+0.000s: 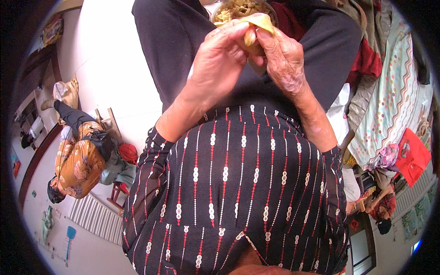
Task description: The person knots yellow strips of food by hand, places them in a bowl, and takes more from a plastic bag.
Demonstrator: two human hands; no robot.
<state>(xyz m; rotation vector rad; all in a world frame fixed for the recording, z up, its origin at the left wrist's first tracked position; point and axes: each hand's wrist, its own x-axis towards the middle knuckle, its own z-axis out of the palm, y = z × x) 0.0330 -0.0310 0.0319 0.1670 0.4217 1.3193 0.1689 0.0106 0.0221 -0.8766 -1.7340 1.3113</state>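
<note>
Both of my hands meet at the top middle of the head view, over my lap. Between them is a thin, pale yellow folded piece [260,21], whose exact kind I cannot make out. My left hand [215,64] is closed, its fingertips pinching the left side of that piece. On the other side, my right hand [283,57] is closed too, with its thumb pressed against it. Just beyond the hands stands a round bowl holding many yellowish cut strips [240,10]. My hands partly hide the bowl and the underside of the piece.
Dark trousers [174,41] cover my spread knees around the bowl. To the right lie a dotted pale cloth [382,110] and a red bag [412,156]. A person in an orange flowered top [82,165] sits at the left; another person [382,201] is at the lower right.
</note>
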